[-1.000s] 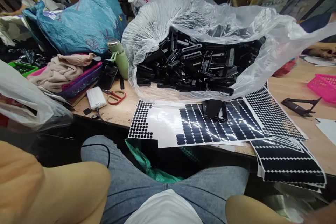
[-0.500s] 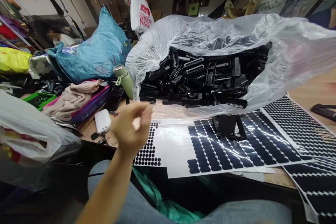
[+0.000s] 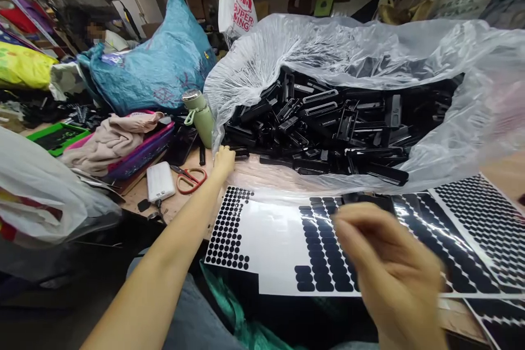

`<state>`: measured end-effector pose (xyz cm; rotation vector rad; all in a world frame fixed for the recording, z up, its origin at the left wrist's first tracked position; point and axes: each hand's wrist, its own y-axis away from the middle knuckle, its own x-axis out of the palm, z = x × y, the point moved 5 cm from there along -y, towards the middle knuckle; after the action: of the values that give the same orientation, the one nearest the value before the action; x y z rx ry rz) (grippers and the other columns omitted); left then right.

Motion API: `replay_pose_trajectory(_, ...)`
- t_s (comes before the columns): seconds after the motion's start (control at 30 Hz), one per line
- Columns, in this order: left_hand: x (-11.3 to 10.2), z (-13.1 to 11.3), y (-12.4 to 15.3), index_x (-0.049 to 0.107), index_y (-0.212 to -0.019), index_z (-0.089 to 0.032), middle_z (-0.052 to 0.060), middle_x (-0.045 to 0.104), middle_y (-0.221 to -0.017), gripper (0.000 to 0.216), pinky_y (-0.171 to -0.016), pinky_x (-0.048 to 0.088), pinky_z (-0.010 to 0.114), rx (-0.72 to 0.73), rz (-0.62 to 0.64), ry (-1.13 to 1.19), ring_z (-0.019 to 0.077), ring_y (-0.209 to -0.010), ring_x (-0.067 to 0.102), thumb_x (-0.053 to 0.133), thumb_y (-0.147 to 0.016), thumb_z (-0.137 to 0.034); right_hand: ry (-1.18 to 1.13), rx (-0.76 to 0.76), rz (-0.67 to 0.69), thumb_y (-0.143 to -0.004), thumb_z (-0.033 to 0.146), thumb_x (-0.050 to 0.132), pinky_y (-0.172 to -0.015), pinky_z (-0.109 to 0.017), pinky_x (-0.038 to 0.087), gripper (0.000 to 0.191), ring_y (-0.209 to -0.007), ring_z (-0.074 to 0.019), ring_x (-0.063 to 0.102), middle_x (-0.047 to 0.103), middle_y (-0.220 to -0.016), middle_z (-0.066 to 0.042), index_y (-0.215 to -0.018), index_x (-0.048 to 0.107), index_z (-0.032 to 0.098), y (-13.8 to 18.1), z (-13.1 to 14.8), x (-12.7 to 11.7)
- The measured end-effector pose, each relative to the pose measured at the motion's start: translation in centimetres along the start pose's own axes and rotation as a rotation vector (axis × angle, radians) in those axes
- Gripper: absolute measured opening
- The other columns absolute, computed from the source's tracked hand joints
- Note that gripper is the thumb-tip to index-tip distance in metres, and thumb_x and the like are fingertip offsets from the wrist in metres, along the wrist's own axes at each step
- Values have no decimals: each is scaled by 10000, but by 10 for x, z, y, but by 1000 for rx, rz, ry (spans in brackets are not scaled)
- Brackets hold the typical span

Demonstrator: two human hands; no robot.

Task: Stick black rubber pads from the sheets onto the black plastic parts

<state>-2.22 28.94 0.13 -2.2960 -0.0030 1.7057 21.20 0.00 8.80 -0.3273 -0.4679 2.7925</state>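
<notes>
My left hand [image 3: 225, 161] is stretched to the near left corner of a clear plastic bag [image 3: 250, 74]. Its fingers are bent down by a black plastic piece [image 3: 241, 153] there; what they grip, if anything, is hidden. Many similar black plastic parts [image 3: 311, 120] fill the bag. Close to the camera, my right hand [image 3: 394, 268] hangs over a sheet of black stickers [image 3: 324, 240], its fingers curled and smeared by motion. Behind it a dark part [image 3: 369, 198] lies on the sheet, mostly covered. Small round black stickers [image 3: 227, 224] sit on the sheet at the left.
Red-handled scissors [image 3: 191, 180] and a white power bank [image 3: 159, 181] with a cable lie left of my forearm. A green bottle [image 3: 199, 120] stands beside the bag. Further left are a purple basket [image 3: 143, 153] with cloth and a blue sack [image 3: 151, 60]. More sticker sheets [image 3: 488, 219] overlap at right.
My left hand has moved forward and slightly right, down to the bag's corner. My right hand has come up into view over the sticker sheet. The view has shifted a little.
</notes>
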Motion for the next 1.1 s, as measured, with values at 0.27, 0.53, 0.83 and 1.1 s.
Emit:
replay_pose_trajectory(0.27,-51,-24,80,515,-982,-166,69,599,-971,236,-745,448,296,-74,-114,689,182,-862,577,422,-833,-323,-27,17,266,-804,221,531,-577,-241,432,56,-630,-116,533,576,-705,4,-790,585,220,-40,-9,52)
replay_pose_trajectory(0.53,-59,14,202,522,-1073,-194,42,651,-809,337,-439,444,214,-636,165,1466,136,-562,596,554,-747,-272,604,258,489,-814,199,444,-714,-309,407,174,-849,-219,579,618,-922,-127,-849,600,132,-58,-119,180)
replay_pose_trajectory(0.83,-58,16,224,612,-827,-121,31,615,-636,166,-396,425,201,-681,227,1497,133,-520,584,588,-718,-243,667,299,477,-788,130,429,-678,-314,402,147,-849,-243,574,610,-920,-168,-809,574,114,-59,-106,191)
replay_pose_trajectory(1.1,-41,-23,223,586,-717,-107,36,589,-558,173,-325,356,186,-650,448,1499,134,-434,561,545,-731,-275,112,107,519,-810,262,434,-760,-277,412,131,-885,-151,522,550,-942,-34,-704,480,201,-19,-31,135)
